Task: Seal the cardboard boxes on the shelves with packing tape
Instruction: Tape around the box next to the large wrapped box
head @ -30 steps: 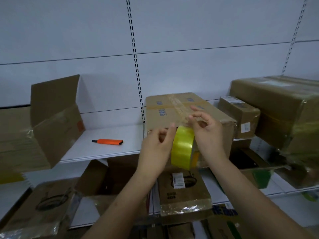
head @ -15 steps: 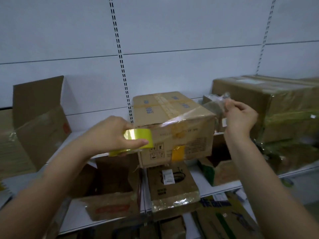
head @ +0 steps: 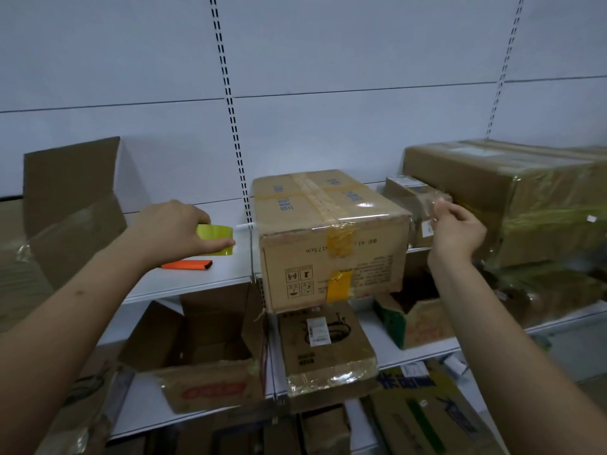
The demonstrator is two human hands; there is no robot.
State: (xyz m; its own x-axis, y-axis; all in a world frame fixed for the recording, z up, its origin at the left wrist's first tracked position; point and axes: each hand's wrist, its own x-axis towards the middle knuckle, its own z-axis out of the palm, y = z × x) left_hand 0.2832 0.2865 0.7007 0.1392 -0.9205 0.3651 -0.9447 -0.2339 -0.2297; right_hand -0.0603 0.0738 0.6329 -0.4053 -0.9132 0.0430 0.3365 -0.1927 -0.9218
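Note:
A closed cardboard box [head: 331, 238] stands on the white upper shelf [head: 197, 277], with old tape along its top seam and front. My left hand [head: 174, 229] grips the yellow tape roll [head: 215, 239] to the left of the box. At the box's right, my right hand [head: 455, 229] pinches the free end of the clear tape. The pulled strip of tape [head: 358, 220] stretches across the box's top front edge between both hands.
An orange utility knife [head: 187, 265] lies on the shelf below the roll. An open box [head: 69, 208] sits far left. A small box [head: 412, 201] and a large taped box [head: 512, 198] stand at the right. More boxes [head: 325, 346] crowd the lower shelf.
My hands have moved apart, the left with the roll going left and the right drawing the tape end rightward, so the strip now spans the box's front top edge.

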